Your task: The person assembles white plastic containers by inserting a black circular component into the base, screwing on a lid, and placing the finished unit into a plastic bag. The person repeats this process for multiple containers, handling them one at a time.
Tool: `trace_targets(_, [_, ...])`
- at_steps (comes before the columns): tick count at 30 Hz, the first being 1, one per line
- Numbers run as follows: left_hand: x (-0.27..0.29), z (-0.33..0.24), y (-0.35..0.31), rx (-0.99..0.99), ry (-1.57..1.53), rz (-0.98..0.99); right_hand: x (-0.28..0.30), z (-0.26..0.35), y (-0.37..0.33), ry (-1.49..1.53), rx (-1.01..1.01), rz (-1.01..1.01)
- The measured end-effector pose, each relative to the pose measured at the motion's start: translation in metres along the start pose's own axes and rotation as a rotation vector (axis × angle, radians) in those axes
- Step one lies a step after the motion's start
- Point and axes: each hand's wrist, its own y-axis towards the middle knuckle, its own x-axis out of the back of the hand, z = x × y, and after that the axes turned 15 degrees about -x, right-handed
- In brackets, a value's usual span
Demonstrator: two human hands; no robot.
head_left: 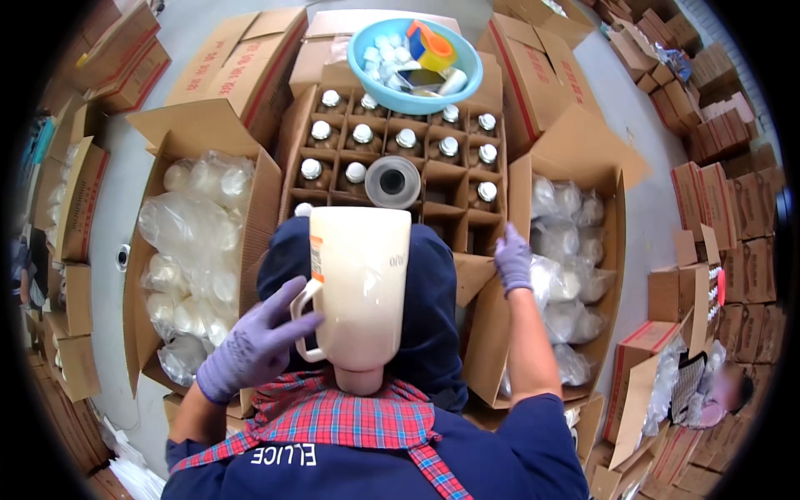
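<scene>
A large cream tumbler [362, 267] with a side handle rests on my lap, its narrow base toward my chest and its wide end away from me. An orange label is stuck near the handle. My left hand [250, 342], in a purple glove, is beside the handle with fingers spread, the fingertips overlapping it; whether they touch cannot be told. My gloved right hand [513, 260] is out at the rim of the right carton, fingers extended, with nothing visible in it. Beyond the tumbler, a round grey metal piece with a dark centre [393, 181] sits over the carton dividers.
Ahead, a divided carton [446, 193] holds many silver-topped bottles, some cells without one. A blue basin [357, 73] with white caps and a tape dispenser [432, 48] stands behind. Open cartons of plastic-wrapped cups flank me, left [133, 308] and right [615, 308]. Another person [708, 404] is at far right.
</scene>
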Motion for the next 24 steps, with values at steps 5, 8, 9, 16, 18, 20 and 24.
trace_targets(5, [0.016,0.032,0.043,-0.476,0.522,-0.015,-0.115,-0.031,0.007,-0.287,-0.112,0.027])
trace_targets(8, [0.031,0.011,0.087,-0.438,0.34,-0.231,-0.061,0.012,0.007,-0.366,-0.243,0.213])
trace_targets(9, [0.032,0.01,0.097,-0.381,0.251,-0.35,-0.054,0.017,0.009,-0.376,-0.249,0.218])
trace_targets(16, [-0.047,0.034,0.014,0.239,0.013,-0.329,-0.076,-0.012,0.01,-0.482,-0.019,0.182])
trace_targets(18, [-0.097,0.056,-0.042,0.099,0.333,-0.358,-0.064,-0.021,0.009,-0.319,0.009,0.222])
trace_targets(20, [-0.108,0.049,-0.055,0.244,-0.267,-0.56,-0.066,-0.023,0.008,-0.363,0.001,0.27])
trace_targets(24, [-0.101,0.072,-0.002,-0.067,-1.849,-0.09,-0.043,-0.014,0.028,-0.451,0.055,0.348])
